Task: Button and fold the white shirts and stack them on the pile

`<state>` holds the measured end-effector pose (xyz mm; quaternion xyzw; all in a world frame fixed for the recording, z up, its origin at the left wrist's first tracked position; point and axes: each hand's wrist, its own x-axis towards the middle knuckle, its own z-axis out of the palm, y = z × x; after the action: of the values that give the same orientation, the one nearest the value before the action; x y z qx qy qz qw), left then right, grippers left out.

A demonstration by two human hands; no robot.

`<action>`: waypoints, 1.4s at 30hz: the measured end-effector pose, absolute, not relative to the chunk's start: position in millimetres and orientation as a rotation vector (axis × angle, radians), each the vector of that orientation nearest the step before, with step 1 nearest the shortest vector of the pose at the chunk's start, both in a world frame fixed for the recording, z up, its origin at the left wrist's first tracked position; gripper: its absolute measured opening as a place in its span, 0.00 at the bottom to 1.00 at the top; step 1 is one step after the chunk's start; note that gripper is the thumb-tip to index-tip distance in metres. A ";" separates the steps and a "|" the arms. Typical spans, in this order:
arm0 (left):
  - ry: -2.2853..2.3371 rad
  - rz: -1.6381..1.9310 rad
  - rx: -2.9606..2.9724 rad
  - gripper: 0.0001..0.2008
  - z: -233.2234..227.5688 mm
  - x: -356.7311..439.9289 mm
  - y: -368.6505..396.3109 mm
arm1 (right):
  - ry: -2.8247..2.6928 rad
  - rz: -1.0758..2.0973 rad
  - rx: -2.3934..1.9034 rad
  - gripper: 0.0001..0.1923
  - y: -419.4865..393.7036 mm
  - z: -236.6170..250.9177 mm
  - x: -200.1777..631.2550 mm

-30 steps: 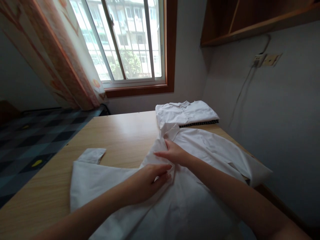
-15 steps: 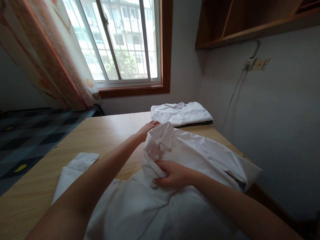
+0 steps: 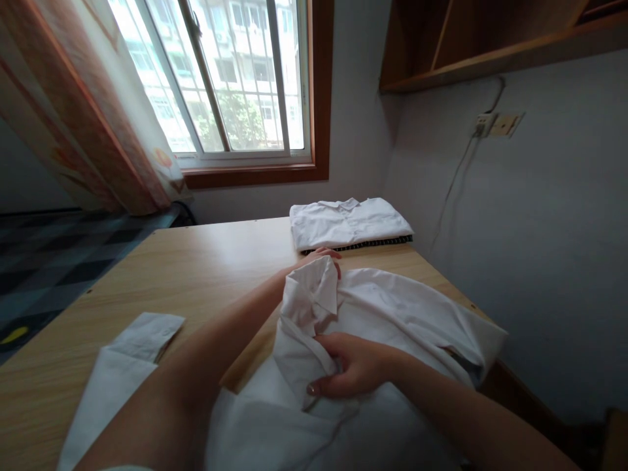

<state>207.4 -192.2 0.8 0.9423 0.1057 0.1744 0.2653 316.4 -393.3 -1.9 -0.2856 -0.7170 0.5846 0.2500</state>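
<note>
We have the white shirt (image 3: 294, 353) bunched on the worktop (image 3: 210, 261), below the folded white garment (image 3: 350, 222) at one o'clock. We seem to be arranging the collar (image 3: 324, 291): our right hand (image 3: 360, 366) grips cloth at its six o'clock; our left hand (image 3: 328, 254) reaches behind at twelve, its grip unclear. Progress calls for steady pinching, we judge.

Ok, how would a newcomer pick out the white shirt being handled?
Start at the window, then drop to the wooden table. On its near side lies a white shirt; unlike the folded shirt beyond, this one is spread out and gripped by the right hand.
</note>
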 end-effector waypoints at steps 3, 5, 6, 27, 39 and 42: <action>0.315 0.492 2.510 0.11 2.5 197.8 -180.2 | -1.926 1.638 -0.733 0.19 -400.9 6.0 323.4; 0.370 0.525 2.475 0.15 6.2 184.0 -171.2 | -1.932 1.610 -0.745 0.18 -408.9 14.7 330.5; 0.393 0.539 2.461 0.16 9.7 174.5 -167.4 | -1.946 1.563 -0.781 0.18 -413.4 20.0 334.9; 0.681 1.135 1.471 0.10 86.8 60.9 -244.2 | -1.484 0.871 -1.548 0.24 -380.8 99.2 456.0; 0.731 0.232 2.169 0.25 70.8 77.2 -273.5 | -2.077 -0.653 -1.713 0.38 -356.6 108.2 519.2; 0.679 0.140 2.185 0.25 53.9 75.4 -273.5 | -2.087 -0.724 -1.759 0.38 -352.7 98.5 528.5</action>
<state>75.4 -273.5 53.9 0.8684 0.2700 0.0557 0.4121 528.5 -352.7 98.5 -0.6151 -0.7298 -0.2532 0.1579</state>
